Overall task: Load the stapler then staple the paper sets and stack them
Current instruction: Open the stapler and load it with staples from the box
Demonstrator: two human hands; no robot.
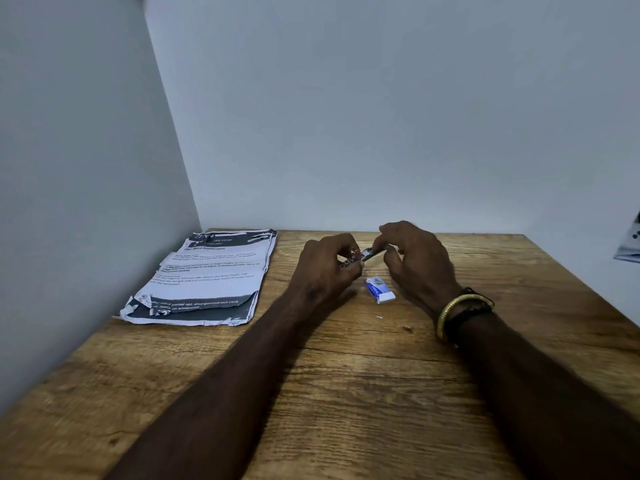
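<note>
A small metal stapler (363, 255) is held above the wooden table (346, 393) between both hands. My left hand (325, 268) grips its left end, fingers curled around it. My right hand (415, 261) pinches its right end with fingertips; whether it also holds staples cannot be told. Just below the hands, a small blue-and-white staple box (380, 289) lies on the table. A pile of printed paper sheets (207, 278) with torn, curled edges lies at the back left, apart from the hands.
Walls close the table in at the left and the back. A tiny white scrap (379, 317) and a small brown speck (407, 328) lie near the box. A crumpled patterned thing (630, 244) shows at the right frame edge.
</note>
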